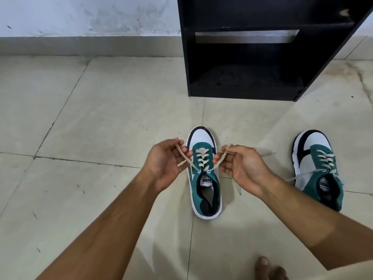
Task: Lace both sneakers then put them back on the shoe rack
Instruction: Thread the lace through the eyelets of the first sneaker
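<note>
A teal, white and navy sneaker (204, 190) stands on the floor tiles in the middle, toe pointing away from me. Its cream lace (202, 158) crosses through the eyelets up to the top pair. My left hand (163, 164) pinches the left lace end just left of the shoe. My right hand (240, 166) pinches the right lace end on the other side. Both ends are pulled out sideways. A second matching sneaker (316, 168) sits to the right, laced, with a loose lace end trailing left. The black shoe rack (248, 57) stands beyond the shoes.
Pale floor tiles (90, 128) spread all around, with a stained white wall (80, 15) behind. The rack's lower shelves hold nothing visible. My bare foot (268, 269) shows at the bottom edge.
</note>
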